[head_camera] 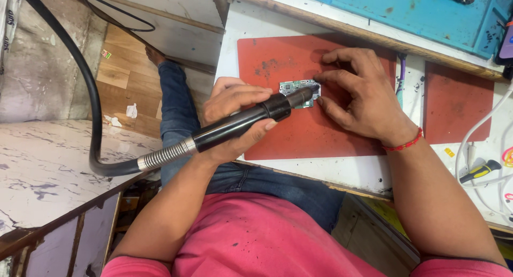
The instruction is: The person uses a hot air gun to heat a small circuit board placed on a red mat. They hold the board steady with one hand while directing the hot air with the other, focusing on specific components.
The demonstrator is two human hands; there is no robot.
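Red mat (320,135) bears a small, thin, fragile-looking circuit board (293,87); right hand (359,98), fingers spread, pins its edge while left hand (235,119) closes around the rigid hot-air handpiece (240,124).

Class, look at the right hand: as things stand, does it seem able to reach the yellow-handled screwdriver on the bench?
Probably yes. The right hand rests empty-fingered on the circuit board, and the screwdriver lies on the same side, with only loose white cables nearby.
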